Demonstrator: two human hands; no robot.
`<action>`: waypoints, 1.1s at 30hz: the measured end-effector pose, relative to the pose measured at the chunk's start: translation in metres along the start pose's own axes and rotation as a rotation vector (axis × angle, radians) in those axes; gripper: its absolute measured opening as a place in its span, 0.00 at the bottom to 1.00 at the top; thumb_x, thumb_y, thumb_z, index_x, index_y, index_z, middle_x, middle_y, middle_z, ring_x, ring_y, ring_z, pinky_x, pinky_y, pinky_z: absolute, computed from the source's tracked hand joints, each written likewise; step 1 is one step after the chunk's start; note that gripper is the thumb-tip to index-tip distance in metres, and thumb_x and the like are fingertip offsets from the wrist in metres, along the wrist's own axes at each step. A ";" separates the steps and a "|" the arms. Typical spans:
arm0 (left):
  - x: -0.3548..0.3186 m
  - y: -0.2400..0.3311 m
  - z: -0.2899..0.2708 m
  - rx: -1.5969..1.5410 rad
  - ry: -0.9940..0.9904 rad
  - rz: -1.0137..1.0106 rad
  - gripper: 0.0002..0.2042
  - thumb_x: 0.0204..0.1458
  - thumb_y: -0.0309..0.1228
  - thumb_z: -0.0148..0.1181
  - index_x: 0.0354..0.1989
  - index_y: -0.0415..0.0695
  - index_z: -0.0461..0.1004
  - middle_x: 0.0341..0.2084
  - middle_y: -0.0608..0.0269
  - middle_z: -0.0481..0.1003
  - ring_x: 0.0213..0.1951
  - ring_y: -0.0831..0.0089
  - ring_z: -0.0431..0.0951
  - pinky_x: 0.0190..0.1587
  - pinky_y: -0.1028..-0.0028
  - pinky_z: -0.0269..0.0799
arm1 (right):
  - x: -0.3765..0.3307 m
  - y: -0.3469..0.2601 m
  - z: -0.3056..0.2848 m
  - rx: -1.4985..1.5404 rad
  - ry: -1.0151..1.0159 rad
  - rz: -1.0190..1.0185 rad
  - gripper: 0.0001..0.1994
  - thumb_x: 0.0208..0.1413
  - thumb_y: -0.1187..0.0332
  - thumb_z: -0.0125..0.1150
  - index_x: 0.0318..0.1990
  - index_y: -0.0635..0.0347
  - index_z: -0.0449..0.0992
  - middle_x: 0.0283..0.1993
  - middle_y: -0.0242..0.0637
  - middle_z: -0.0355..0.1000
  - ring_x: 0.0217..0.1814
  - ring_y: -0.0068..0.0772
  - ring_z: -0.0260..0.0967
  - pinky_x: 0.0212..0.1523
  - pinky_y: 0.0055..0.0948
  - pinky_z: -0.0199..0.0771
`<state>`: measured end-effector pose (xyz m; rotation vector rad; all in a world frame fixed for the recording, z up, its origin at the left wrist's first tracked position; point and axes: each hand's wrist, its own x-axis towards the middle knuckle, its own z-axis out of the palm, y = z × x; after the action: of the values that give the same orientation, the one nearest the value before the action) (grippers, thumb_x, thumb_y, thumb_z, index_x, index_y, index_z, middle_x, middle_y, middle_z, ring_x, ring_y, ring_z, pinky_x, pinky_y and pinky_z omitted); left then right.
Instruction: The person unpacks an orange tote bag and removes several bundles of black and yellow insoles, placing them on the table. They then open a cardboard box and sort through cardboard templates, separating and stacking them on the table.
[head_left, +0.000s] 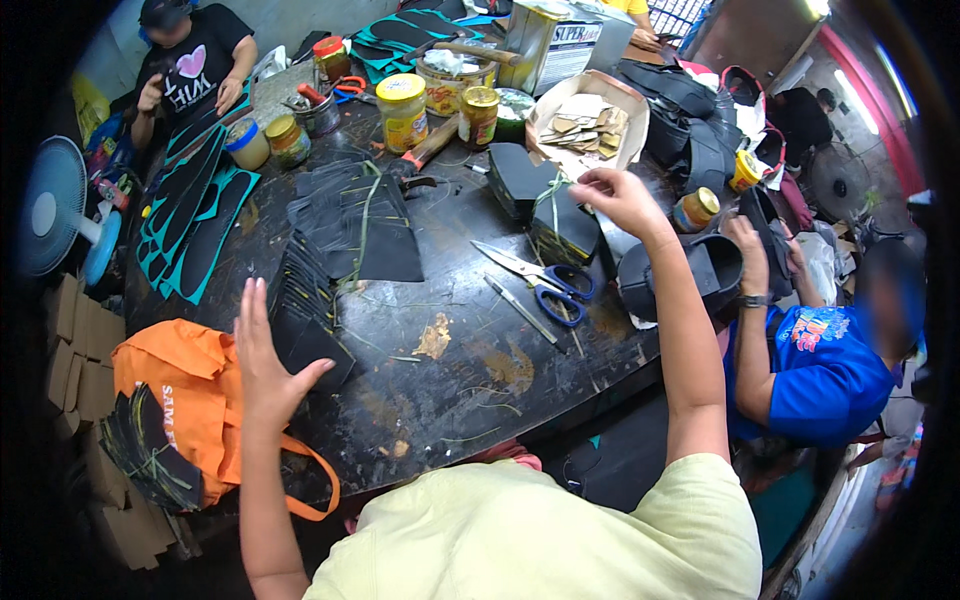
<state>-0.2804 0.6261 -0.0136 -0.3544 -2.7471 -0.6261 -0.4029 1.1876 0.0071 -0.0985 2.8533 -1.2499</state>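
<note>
Head view: the fanned black pieces (pixel 303 283) lie on the worktop (pixel 455 380) just beyond my left hand (pixel 268 365), which is spread wide, thumb well away from the fingers, gripping nothing; I cannot tell whether its thumb touches them; my right hand (pixel 625 205) is raised with bent fingers beside two black stacks (pixel 515 178), one bound with a green strip (pixel 551 190); whether those fingertips pinch the strip or stand apart, I cannot tell.

Between the two groups lie scissors (pixel 515 262) with blue handles and, beside them, a slim metallic tool (pixel 522 312); the worktop is dark, scuffed and blotched with pale and brownish patches, thin green scraps strewn across it; that low-lying stretch reaches from my left hand to the scissors and down to the near edge, which slants up to the right before my body; an orange bag (pixel 185 350) lies at the left edge, close by my left forearm.

Farther back, jars (pixel 402 110) and a tray (pixel 640 140) of small cut pieces line the worktop; a person in blue (pixel 815 375) sits close on my right, narrowing that side; another person in black (pixel 200 60) is at the far left, near a fan (pixel 45 225).
</note>
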 end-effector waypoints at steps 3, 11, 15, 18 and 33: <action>-0.024 0.026 0.014 -0.191 0.124 0.120 0.57 0.43 0.38 0.83 0.81 0.40 0.51 0.79 0.42 0.55 0.78 0.44 0.57 0.79 0.50 0.51 | -0.004 -0.020 0.031 -0.291 0.038 0.089 0.62 0.40 0.29 0.79 0.72 0.75 0.67 0.65 0.68 0.74 0.69 0.57 0.75 0.69 0.44 0.73; -0.082 0.067 0.065 -0.291 -0.109 0.113 0.48 0.47 0.32 0.80 0.77 0.42 0.58 0.73 0.43 0.64 0.73 0.42 0.64 0.75 0.51 0.59 | -0.006 -0.026 0.075 -0.350 0.227 0.023 0.60 0.40 0.46 0.82 0.80 0.60 0.55 0.63 0.71 0.72 0.66 0.67 0.73 0.68 0.48 0.74; -0.080 0.062 0.068 -0.293 -0.155 0.085 0.48 0.48 0.35 0.79 0.77 0.41 0.59 0.73 0.45 0.65 0.72 0.45 0.66 0.75 0.51 0.58 | 0.028 -0.049 0.106 -0.193 0.244 -0.004 0.59 0.40 0.48 0.82 0.79 0.62 0.57 0.66 0.70 0.71 0.69 0.64 0.71 0.71 0.47 0.70; -0.078 0.062 0.066 -0.267 -0.187 0.096 0.47 0.50 0.38 0.78 0.77 0.39 0.59 0.73 0.44 0.65 0.73 0.47 0.66 0.76 0.49 0.56 | 0.050 -0.072 0.149 -0.206 0.267 0.088 0.58 0.41 0.45 0.80 0.79 0.54 0.56 0.60 0.67 0.71 0.62 0.66 0.75 0.64 0.50 0.78; -0.075 0.064 0.064 -0.299 -0.191 0.081 0.45 0.50 0.39 0.78 0.75 0.38 0.62 0.72 0.44 0.66 0.72 0.47 0.67 0.75 0.49 0.56 | 0.003 0.028 0.041 0.178 0.363 0.349 0.31 0.59 0.44 0.74 0.50 0.70 0.78 0.40 0.41 0.80 0.36 0.29 0.78 0.34 0.31 0.81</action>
<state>-0.2071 0.6981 -0.0702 -0.6184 -2.7983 -1.0335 -0.4049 1.1762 -0.0410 0.6631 2.8334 -1.5602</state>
